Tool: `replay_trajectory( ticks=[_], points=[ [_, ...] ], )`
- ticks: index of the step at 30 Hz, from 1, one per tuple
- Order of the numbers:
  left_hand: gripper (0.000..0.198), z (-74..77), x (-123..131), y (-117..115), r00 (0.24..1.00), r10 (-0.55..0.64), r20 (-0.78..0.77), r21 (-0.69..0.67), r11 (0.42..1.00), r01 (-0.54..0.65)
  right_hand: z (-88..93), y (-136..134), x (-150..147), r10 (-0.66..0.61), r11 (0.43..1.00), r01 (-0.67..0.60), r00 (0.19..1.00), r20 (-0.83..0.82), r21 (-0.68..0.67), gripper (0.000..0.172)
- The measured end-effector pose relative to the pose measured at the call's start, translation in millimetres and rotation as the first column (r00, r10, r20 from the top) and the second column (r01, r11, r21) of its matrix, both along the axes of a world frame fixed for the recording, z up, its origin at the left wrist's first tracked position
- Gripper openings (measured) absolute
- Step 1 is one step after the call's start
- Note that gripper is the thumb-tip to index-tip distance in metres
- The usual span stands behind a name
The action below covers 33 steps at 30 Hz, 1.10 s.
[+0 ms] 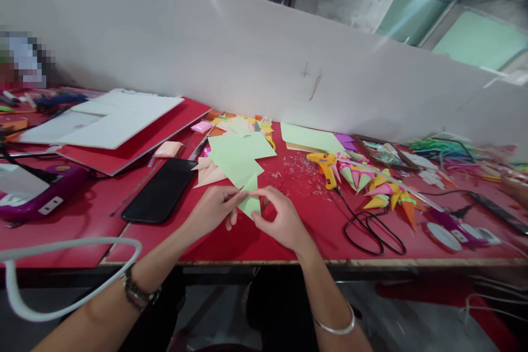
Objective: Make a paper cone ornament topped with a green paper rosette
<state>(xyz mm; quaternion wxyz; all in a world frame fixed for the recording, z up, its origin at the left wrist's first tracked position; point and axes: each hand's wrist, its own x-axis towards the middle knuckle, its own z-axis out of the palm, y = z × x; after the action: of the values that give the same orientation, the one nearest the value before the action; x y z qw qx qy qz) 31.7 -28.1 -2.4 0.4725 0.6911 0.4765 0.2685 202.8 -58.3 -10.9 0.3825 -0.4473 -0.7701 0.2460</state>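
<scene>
Between my two hands is a small piece of light green paper [251,206], held just above the red table. My left hand [214,208] pinches its left upper edge with thumb and forefinger. My right hand [280,217] grips the right side, its forefinger reaching across the top and its thumb lower down. The fingertips of both hands nearly meet at the paper's upper part. Directly behind lie larger light green sheets [237,155], one with a cut, angled edge. Pale peach paper pieces [209,172] stick out from under them on the left.
A black phone [160,191] lies left of my hands. To the right are a yellow glue gun [325,168] with a looped black cord and several coloured paper cones [381,190]. White boards [124,118] rest on a red board at the left. Paper scraps [295,170] dot the table.
</scene>
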Motion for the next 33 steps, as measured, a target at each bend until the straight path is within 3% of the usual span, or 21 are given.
replay_trajectory(
  ticks=[2, 6, 13, 23, 26, 30, 33],
  points=[
    [0.037, -0.3, 0.3, -0.2, 1.0, -0.004, 0.006, -0.012, 1.0, 0.004, 0.7, 0.6, 2.8, 0.015, 1.0, -0.015, 1.0, 0.006, 0.006, 0.03],
    [0.037, -1.9, 0.8, 0.7, 0.999, 0.008, 0.031, -0.03, 1.0, -0.007, 1.4, 0.2, 4.9, 0.06, 0.998, -0.06, 0.998, 0.035, -0.004, 0.047],
    [0.036, -8.0, -0.4, 5.2, 0.999, 0.005, 0.039, -0.036, 0.999, -0.004, 0.0, 1.7, 0.6, 0.021, 0.999, -0.022, 0.999, 0.045, 0.027, 0.032],
    [0.04, 1.0, -3.6, 2.6, 0.992, -0.114, -0.055, 0.122, 0.985, 0.12, -1.0, 4.6, 4.2, 0.066, 0.979, -0.113, 0.965, -0.255, -0.172, 0.025],
    [0.04, -1.6, -2.0, 1.4, 0.989, -0.149, -0.013, 0.1, 0.984, 0.149, -2.7, 5.5, 0.7, -0.001, 0.973, -0.072, 0.948, -0.318, -0.218, 0.011],
    [0.045, -4.8, 2.0, -1.2, 0.986, -0.165, 0.04, 0.062, 0.985, 0.162, -6.5, 6.7, -3.2, -0.108, 0.955, -0.008, 0.921, -0.375, -0.295, 0.018],
    [0.047, -5.1, 3.4, -2.2, 0.983, -0.172, 0.063, 0.065, 0.984, 0.168, -9.2, 7.9, -5.2, -0.129, 0.94, -0.035, 0.885, -0.447, -0.34, 0.016]
  ],
)
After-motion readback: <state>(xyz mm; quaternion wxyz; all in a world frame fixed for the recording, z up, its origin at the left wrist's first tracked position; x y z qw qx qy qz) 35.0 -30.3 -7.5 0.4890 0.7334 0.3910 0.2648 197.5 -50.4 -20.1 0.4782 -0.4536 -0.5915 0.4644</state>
